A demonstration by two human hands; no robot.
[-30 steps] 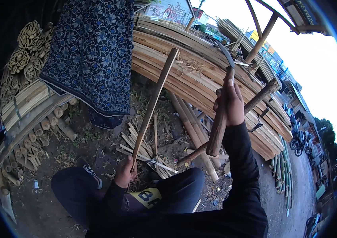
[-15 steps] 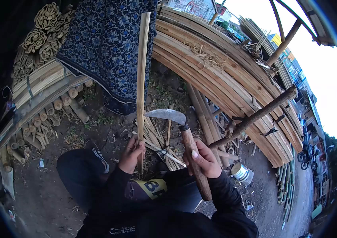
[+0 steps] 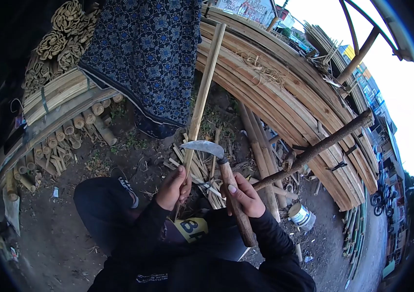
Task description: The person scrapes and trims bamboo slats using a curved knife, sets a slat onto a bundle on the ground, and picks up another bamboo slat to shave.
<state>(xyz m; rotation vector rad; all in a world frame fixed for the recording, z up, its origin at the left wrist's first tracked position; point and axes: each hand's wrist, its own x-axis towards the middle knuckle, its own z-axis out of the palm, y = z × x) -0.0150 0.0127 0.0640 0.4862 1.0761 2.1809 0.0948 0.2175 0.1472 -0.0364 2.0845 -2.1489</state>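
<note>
A long pale wooden strip point(image 3: 207, 80) stands nearly upright, tilted a little right at its top. My left hand point(image 3: 174, 188) is closed around its lower part, thumb up. In my right hand point(image 3: 246, 195) is the thick wooden handle of a sickle, fingers wrapped round it. The curved metal blade of the sickle point(image 3: 206, 147) points left, and its tip lies at the strip just above my left hand. Below the blade, cut strips point(image 3: 213, 191) lie in a loose pile on the ground.
Stacked planks point(image 3: 285, 104) run across the right, with a rough branch point(image 3: 319, 147) slanting before them. A patterned blue cloth point(image 3: 146, 58) hangs at the upper left. Bamboo poles point(image 3: 78, 121) and coiled bundles point(image 3: 53, 45) are at the left. A white bucket point(image 3: 302, 217) sits at the lower right.
The sickle has come down from high on the right to the strip. The strip has turned its pale face to view, and its top has lately tilted right. The view has shifted.
</note>
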